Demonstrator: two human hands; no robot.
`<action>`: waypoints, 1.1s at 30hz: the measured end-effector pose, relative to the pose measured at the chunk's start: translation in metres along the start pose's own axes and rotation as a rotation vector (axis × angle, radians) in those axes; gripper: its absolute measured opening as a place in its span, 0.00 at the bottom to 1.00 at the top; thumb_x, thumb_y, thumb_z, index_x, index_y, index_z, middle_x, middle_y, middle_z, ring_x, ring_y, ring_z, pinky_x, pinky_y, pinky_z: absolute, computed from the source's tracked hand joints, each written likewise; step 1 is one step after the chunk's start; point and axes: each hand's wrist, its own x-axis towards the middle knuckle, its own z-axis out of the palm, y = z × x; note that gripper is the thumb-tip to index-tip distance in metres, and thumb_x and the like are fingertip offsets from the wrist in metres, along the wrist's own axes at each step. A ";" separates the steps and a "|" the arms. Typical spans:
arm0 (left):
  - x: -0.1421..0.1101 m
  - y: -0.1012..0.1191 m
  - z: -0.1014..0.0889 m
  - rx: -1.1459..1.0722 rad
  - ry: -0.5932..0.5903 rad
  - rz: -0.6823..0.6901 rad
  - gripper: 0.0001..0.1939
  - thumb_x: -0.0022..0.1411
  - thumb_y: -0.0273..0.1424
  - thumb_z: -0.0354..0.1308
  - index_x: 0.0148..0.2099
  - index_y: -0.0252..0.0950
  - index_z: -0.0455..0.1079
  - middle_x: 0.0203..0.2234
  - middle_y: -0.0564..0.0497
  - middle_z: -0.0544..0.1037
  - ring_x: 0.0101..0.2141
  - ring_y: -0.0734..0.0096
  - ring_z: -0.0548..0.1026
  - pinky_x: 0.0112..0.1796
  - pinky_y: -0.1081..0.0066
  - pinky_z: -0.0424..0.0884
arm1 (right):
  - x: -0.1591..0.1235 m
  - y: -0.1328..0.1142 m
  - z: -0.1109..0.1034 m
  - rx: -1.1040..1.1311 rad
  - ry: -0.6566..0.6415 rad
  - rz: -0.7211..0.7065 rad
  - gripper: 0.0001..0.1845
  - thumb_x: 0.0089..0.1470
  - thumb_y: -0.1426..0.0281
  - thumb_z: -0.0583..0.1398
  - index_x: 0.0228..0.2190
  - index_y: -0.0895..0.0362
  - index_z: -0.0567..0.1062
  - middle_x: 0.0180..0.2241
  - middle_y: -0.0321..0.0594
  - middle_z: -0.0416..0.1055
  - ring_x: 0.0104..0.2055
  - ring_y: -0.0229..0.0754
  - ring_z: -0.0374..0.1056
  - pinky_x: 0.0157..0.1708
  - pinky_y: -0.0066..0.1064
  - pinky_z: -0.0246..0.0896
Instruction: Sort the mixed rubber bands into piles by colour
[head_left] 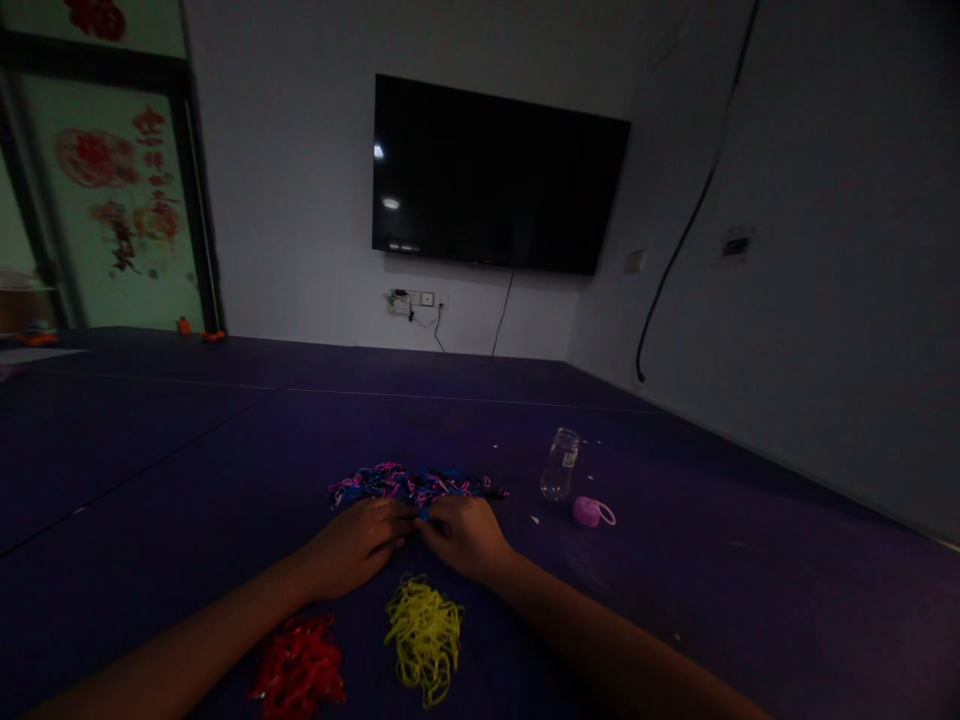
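Observation:
A spread pile of mixed blue, pink and black rubber bands [390, 482] lies on the purple surface in front of me. At its near edge my left hand [366, 540] reaches in, its fingers together and bent down; what they pinch is hidden. My right hand [471, 535] curls beside it, thumb and forefinger pressed together by a bit of blue band, and the fingertips of both hands nearly touch. Closer to me, between my forearms, are a heap of yellow rubber bands [425, 638] and, under the left forearm, a heap of red rubber bands [301, 668].
Right of the pile stands a clear bottle [559, 466], uncapped, with a pink lid [587, 512] with a loop beside it. Small white scraps dot the purple surface [187, 450]. A black television [499, 180] hangs on the far wall; a cable [686, 235] dangles at right.

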 end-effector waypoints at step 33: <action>0.001 0.001 0.000 -0.016 -0.002 -0.009 0.16 0.63 0.24 0.50 0.50 0.41 0.69 0.46 0.47 0.74 0.48 0.63 0.70 0.49 0.59 0.65 | 0.000 0.001 0.001 -0.024 -0.028 -0.008 0.10 0.54 0.68 0.58 0.23 0.56 0.73 0.24 0.36 0.73 0.26 0.35 0.67 0.23 0.26 0.47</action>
